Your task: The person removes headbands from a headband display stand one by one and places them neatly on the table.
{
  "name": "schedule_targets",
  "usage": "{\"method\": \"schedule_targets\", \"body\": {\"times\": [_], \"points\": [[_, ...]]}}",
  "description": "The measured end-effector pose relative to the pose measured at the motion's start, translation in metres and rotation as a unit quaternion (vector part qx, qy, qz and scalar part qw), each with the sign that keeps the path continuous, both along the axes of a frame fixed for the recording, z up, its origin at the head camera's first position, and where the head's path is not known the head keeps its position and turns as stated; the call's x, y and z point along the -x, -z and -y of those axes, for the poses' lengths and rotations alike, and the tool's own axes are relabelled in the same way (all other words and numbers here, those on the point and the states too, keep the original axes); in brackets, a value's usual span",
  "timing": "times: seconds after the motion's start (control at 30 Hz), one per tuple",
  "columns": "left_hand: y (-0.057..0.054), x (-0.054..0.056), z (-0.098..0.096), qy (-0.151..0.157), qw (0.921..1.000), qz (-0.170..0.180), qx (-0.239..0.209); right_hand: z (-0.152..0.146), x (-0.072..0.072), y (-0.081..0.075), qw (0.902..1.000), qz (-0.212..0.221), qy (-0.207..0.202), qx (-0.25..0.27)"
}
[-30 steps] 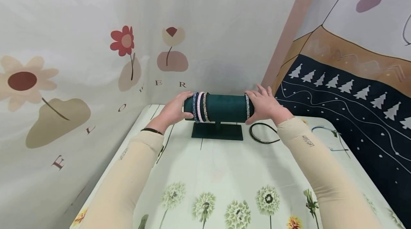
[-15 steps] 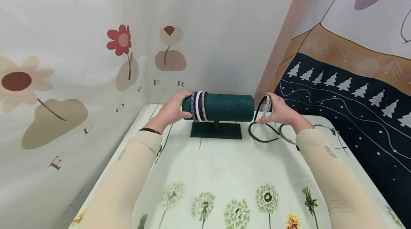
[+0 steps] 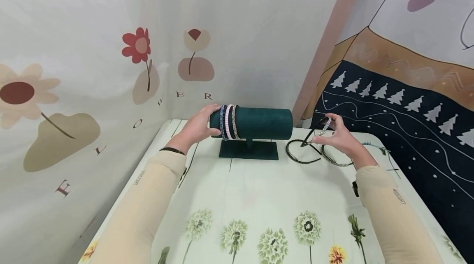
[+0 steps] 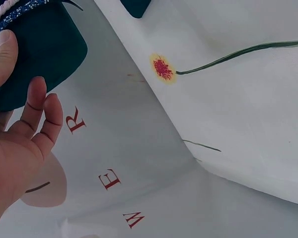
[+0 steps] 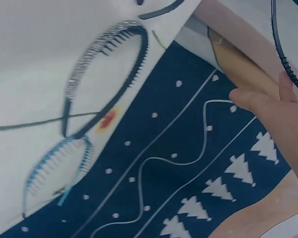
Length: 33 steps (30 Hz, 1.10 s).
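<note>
A dark green velvet headband stand [image 3: 264, 124], a padded roll on a flat base, stands at the table's back. My left hand [image 3: 198, 126] grips its left end, thumb in front; the left wrist view shows fingers behind the roll [image 4: 59, 54]. Near that hand, a blue glittery headband [image 3: 222, 122], a pink headband [image 3: 228, 122] and a gold sparkly headband [image 3: 234, 122] are looped round the roll. Right of the stand, my right hand [image 3: 342, 136] pinches a black headband with a silver sparkly top [image 3: 326, 126], held above the table. In the right wrist view this headband [image 5: 276, 39] is partly cut off.
A black toothed headband [image 3: 296, 159] lies right of the stand, beside a silver-topped headband [image 5: 84, 64]. Farther right lies a light blue headband [image 5: 37, 171] near the table edge. Printed fabric walls [image 3: 255, 50] rise behind and at both sides.
My right hand has drawn the silver-topped headband off the stand's right end and moved it rightward. The left hand keeps its grip on the left end.
</note>
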<state>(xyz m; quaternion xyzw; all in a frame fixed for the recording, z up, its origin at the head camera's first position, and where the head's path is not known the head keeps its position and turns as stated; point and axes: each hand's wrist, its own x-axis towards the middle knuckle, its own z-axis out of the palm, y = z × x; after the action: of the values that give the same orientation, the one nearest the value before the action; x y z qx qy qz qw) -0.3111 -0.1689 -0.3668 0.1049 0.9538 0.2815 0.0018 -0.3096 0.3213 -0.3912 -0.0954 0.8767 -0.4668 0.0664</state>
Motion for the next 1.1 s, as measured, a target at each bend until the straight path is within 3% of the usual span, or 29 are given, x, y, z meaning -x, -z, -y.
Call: {"method": "schedule_targets", "body": {"times": [0.23, 0.43, 0.53, 0.63, 0.7, 0.83, 0.97, 1.1], "points": [[0.001, -0.001, 0.001, -0.004, 1.0, 0.001, -0.002, -0.015, -0.011, 0.008, 0.9941, -0.019, 0.002, 0.106], [0.001, -0.001, 0.001, -0.003, 1.0, 0.0, -0.003, -0.019, -0.02, 0.006, 0.9922, -0.046, 0.013, 0.115], [0.001, -0.001, 0.001, -0.002, 1.0, -0.002, -0.002, -0.02, -0.022, 0.005, 0.996, -0.058, 0.016, 0.066], [0.002, -0.001, 0.001, -0.002, 1.0, -0.003, -0.001, -0.02, -0.022, 0.007, 0.9959, -0.086, 0.003, -0.027], [0.001, -0.001, 0.0, -0.002, 1.0, -0.003, 0.0, -0.021, -0.023, 0.008, 0.9897, -0.102, -0.014, -0.099], [0.0, -0.002, 0.0, -0.002, 1.0, -0.004, 0.003, -0.021, -0.023, 0.01, 0.9675, -0.115, -0.052, -0.219], [0.0, -0.003, -0.001, -0.001, 1.0, -0.006, 0.003, -0.018, -0.026, 0.018, 0.9526, -0.105, -0.087, -0.272], [0.001, -0.003, -0.001, -0.001, 1.0, -0.005, 0.004, -0.01, -0.033, 0.033, 0.9465, -0.091, -0.118, -0.286]]}}
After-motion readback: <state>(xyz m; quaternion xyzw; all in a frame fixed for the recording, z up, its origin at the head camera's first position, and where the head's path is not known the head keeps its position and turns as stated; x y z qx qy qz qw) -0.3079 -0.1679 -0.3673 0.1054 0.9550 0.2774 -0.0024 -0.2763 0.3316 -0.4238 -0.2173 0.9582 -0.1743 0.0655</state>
